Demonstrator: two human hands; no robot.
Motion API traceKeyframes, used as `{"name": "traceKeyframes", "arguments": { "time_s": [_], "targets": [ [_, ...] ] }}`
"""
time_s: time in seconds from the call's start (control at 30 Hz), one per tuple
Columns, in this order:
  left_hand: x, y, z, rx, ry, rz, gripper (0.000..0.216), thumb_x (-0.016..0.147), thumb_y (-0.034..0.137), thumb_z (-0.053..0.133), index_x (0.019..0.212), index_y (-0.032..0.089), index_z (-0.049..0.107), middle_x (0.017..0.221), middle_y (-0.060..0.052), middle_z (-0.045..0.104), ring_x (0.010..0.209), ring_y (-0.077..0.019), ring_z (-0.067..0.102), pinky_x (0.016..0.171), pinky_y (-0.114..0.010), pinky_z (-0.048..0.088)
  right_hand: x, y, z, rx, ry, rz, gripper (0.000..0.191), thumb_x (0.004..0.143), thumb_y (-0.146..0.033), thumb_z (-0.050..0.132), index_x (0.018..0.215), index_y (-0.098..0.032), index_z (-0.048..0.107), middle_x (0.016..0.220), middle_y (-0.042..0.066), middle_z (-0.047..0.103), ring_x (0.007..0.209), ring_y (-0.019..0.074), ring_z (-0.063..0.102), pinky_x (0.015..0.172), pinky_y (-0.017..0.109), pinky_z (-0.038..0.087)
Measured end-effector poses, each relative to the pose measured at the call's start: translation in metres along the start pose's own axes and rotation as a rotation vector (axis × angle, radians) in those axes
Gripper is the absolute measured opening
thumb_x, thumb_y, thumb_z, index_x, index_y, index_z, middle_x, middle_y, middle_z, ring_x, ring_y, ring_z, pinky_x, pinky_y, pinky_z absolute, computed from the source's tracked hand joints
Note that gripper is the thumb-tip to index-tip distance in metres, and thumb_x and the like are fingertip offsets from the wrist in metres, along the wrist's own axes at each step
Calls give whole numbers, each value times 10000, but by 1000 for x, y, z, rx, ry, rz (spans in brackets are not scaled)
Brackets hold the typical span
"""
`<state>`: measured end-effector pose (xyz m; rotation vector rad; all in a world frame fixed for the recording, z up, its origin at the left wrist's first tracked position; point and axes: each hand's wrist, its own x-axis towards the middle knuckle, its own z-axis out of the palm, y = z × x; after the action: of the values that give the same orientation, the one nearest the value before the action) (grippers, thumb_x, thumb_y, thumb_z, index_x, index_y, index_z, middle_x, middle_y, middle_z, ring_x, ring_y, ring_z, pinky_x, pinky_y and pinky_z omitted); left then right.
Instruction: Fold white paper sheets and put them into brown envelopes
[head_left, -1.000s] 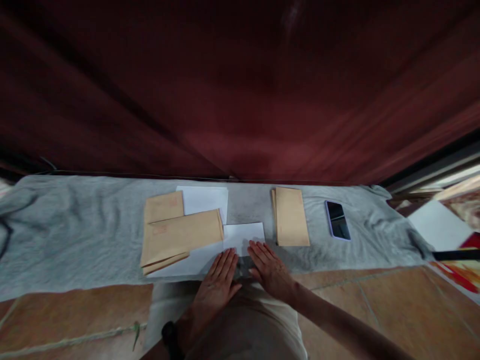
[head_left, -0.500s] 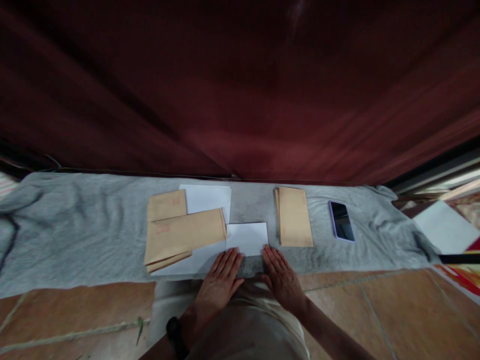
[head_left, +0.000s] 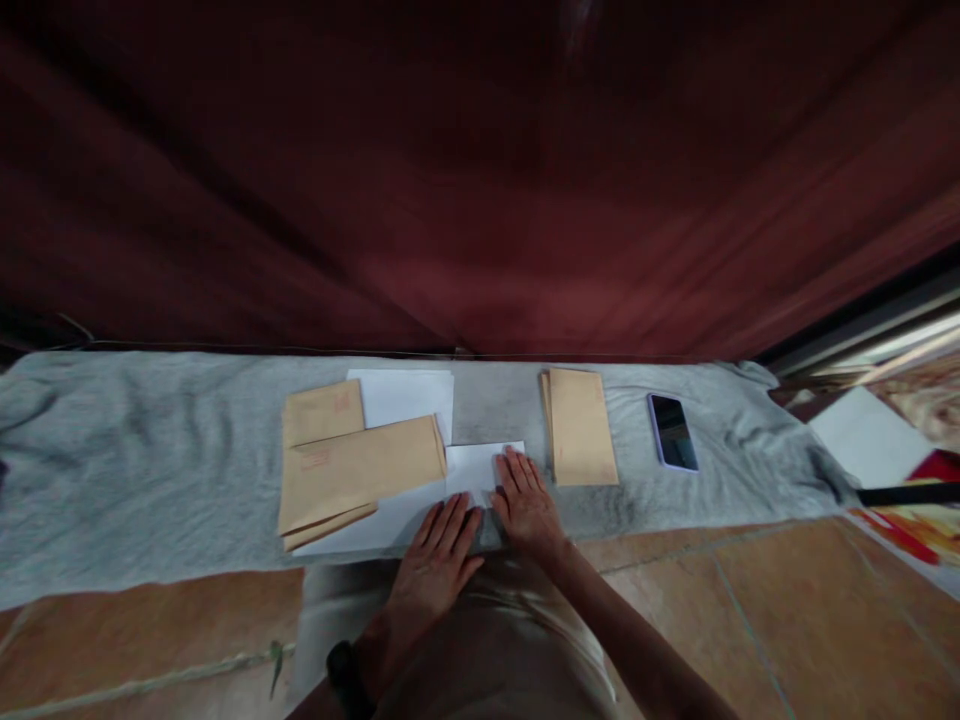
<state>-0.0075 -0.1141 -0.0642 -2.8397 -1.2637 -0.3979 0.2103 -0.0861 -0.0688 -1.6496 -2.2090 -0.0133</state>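
Observation:
A folded sheet of white paper (head_left: 472, 465) lies on the grey cloth in front of me. My right hand (head_left: 529, 508) rests flat on its right side, fingers stretched out and covering part of it. At its lower left edge, my left hand (head_left: 439, 555) lies flat with the fingertips touching the paper. Left of the folded sheet are several brown envelopes (head_left: 367, 460), overlapping and partly covering larger white sheets (head_left: 405, 395). A smaller stack of brown envelopes (head_left: 583, 425) sits to the right of my right hand.
The grey cloth (head_left: 187, 460) covers a long narrow surface against a dark red curtain-like backdrop (head_left: 480, 200). Further right lies a phone (head_left: 675, 432). A white sheet (head_left: 870, 435) and a colourful printed item (head_left: 907, 540) are at the far right, above tiled floor (head_left: 750, 610).
My right hand has moved up and left from the folded paper's lower right corner onto the sheet. My left hand stays near the lower left edge. The view has shifted slightly.

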Motion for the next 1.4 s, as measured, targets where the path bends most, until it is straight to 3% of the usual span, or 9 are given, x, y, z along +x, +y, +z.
{"name": "traceKeyframes", "arguments": {
  "time_s": [0.1,0.33,0.6,0.8,0.93,1.07,1.2,1.3,1.4],
  "targets": [
    [0,-1,1,-13,19,-5,559,1013,462,500,1512,209,491,1561,-124,507,1447,-284,476,1213,-469,365,-3,3,6,-30,25,55,653,1049,-344,437,1609,-58,262,1639,219,337,1535,323,308,1202,533,375],
    [8,1,-2,-81,45,-32,525,1014,440,502,1463,169,543,1525,-136,547,1428,-289,497,1201,-456,399,2,-3,-1,-61,-41,133,645,1043,-369,450,1580,-33,326,1644,228,320,1540,345,282,1227,535,327],
    [12,0,-9,-149,6,-63,510,1044,365,435,1524,195,467,1583,-100,484,1472,-251,440,1222,-447,377,4,-7,2,-15,-41,89,621,1049,-363,455,1594,-95,325,1644,194,341,1536,321,303,1233,531,307],
    [18,-16,-12,-216,15,-162,439,1039,301,438,1443,181,562,1526,-117,549,1428,-262,497,1190,-456,425,0,-12,-6,11,-39,44,621,1045,-359,463,1591,-97,326,1652,197,323,1548,331,276,1225,554,322],
    [10,-13,-9,-482,37,-350,418,1028,337,470,1398,193,600,1515,-125,558,1390,-272,541,1142,-481,481,-7,-19,-12,9,-105,-42,638,1025,-386,503,1563,-69,371,1659,217,293,1560,341,240,1231,551,324],
    [7,2,-12,-945,89,-702,501,978,438,555,1437,236,562,1615,-108,435,1459,-279,462,1132,-459,488,-12,-21,-12,-2,-113,-58,660,1021,-402,516,1564,-59,363,1652,228,302,1556,336,251,1234,549,326],
    [21,7,-26,-1377,117,-1005,556,916,446,626,1417,211,575,1482,-119,594,1377,-283,555,1102,-447,497,-11,-21,-10,-13,-90,-54,667,1010,-407,536,1553,-52,380,1641,236,321,1551,341,262,1228,552,335],
    [34,4,-38,-1502,167,-1198,597,815,421,712,1362,201,619,1431,-126,636,1315,-302,595,1023,-441,516,-11,-22,-10,-19,-76,-58,658,1003,-396,547,1534,-34,405,1630,246,337,1547,343,273,1232,546,328],
    [45,2,-49,-1523,116,-1282,621,773,431,720,1335,178,639,1361,-132,679,1193,-285,650,895,-387,517,-11,-24,-10,-7,-73,-38,657,980,-386,576,1526,-50,430,1620,230,368,1529,342,312,1233,541,329]
  ]
}}
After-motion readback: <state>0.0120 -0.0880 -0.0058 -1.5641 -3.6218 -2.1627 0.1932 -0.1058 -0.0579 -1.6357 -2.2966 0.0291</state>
